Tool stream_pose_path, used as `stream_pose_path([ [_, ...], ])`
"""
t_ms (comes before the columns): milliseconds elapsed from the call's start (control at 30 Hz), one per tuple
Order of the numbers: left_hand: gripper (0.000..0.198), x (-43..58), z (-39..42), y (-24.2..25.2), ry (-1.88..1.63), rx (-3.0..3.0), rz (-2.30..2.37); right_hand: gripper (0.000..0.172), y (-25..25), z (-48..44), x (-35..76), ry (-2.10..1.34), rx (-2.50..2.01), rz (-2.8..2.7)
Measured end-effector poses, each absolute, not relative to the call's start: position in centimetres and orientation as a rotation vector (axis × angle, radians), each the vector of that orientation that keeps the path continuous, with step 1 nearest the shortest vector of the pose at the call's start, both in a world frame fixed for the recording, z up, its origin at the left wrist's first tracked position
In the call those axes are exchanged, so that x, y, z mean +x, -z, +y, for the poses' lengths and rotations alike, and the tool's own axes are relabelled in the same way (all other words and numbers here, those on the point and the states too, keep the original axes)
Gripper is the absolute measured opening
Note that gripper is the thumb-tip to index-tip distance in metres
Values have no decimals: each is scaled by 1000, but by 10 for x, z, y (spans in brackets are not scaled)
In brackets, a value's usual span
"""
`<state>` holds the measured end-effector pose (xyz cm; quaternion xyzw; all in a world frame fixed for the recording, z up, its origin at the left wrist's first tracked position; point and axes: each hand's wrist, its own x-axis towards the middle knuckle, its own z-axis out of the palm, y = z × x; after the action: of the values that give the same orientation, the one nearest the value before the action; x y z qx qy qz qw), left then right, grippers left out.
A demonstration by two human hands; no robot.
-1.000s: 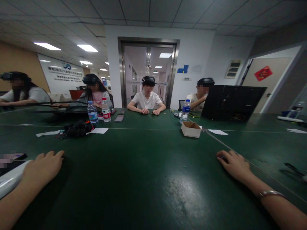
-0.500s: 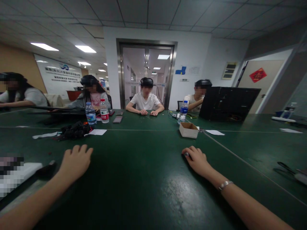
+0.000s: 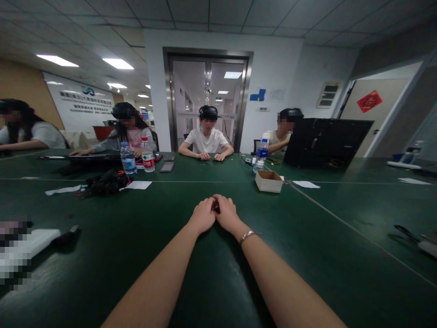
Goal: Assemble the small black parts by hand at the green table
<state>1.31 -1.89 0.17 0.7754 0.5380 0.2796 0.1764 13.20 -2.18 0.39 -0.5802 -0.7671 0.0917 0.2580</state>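
My left hand (image 3: 202, 215) and my right hand (image 3: 226, 212) meet in the middle of the dark green table (image 3: 143, 246), fingers curled and touching. Between their fingertips sits a small dark reddish object (image 3: 215, 207) that I cannot make out clearly. Both hands pinch around it. A silver bracelet (image 3: 247, 235) circles my right wrist. Both forearms reach forward over the table.
An open cardboard box (image 3: 269, 181) stands beyond my hands to the right. Water bottles (image 3: 128, 159), a phone (image 3: 167, 167), a black bundle (image 3: 105, 183) and papers lie at the left. A black laptop lid (image 3: 324, 142) stands right. Several people sit across the table.
Both hands slid inward from wide apart on the table and came together at the centre, closing around a small dark object.
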Motion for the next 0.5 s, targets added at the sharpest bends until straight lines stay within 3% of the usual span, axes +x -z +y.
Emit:
stream_pose_path([
  [333, 35, 9, -25, -5, -845, 2314, 1428, 28, -1, -18, 138, -273, -1499, -2055],
  [500, 28, 9, -30, -9, -801, 2353, 1452, 39, -2, -10, 148, -433, -1460, -1964],
])
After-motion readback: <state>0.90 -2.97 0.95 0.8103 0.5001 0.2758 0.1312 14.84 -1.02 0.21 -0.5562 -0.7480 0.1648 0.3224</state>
